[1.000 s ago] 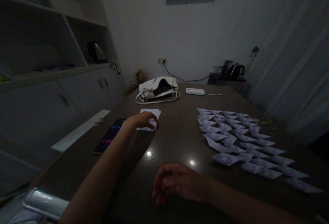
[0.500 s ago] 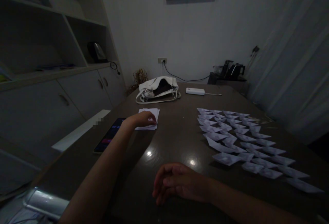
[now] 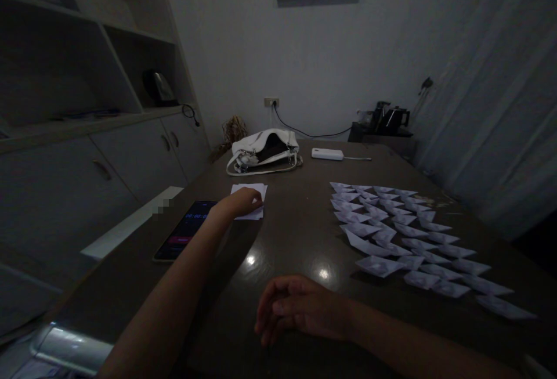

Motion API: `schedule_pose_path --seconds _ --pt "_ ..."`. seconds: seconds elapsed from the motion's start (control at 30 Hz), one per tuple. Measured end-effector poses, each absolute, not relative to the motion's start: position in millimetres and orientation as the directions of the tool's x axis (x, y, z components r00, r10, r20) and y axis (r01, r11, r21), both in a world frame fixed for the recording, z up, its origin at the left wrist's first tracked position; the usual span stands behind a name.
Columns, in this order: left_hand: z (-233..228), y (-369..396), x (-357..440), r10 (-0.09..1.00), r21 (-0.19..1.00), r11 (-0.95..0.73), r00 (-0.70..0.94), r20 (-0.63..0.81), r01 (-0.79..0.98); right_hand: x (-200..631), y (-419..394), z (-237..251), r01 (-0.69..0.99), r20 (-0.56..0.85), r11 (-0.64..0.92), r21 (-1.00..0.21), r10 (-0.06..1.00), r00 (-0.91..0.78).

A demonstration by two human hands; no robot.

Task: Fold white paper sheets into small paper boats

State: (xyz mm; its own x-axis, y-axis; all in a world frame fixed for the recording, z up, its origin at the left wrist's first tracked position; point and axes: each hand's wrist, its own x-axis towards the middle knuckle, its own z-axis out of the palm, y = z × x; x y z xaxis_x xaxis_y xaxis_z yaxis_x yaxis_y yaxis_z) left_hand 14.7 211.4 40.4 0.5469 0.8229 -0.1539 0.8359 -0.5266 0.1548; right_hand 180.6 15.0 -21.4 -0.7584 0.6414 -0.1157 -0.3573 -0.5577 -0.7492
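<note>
My left hand (image 3: 246,201) reaches across the table to a small stack of white paper sheets (image 3: 256,214). Its fingers are bent together at the right part of the stack, closed on a sheet of paper; the fingertips are small and dim. My right hand (image 3: 300,307) hovers or rests near the front of the table, palm inward. Its fingers are loosely curled and apart from the thumb, with nothing in them. On the right, several folded white paper boats (image 3: 379,266) stand in rows, away from both hands.
A phone (image 3: 185,231) showing a timer lies beside my left forearm. Behind the paper stack sits a white handbag (image 3: 265,150). A white power bank (image 3: 327,154) with a short cable lies farther back. Black kettles (image 3: 394,119) stand beyond the far right corner of the table (image 3: 296,228).
The fingers of my left hand have shifted slightly up and back over the stack. My right hand keeps its pose. The whole view has turned a little to the right.
</note>
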Motion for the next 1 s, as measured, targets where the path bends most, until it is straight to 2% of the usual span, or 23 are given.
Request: schedule_pose_path --seconds 1.0 --pt "38.8 214.4 11.0 0.832 0.155 -0.519 0.538 -0.133 0.841 181.2 15.7 -23.3 -0.353 -0.096 -0.549 -0.757 0.629 -0.772"
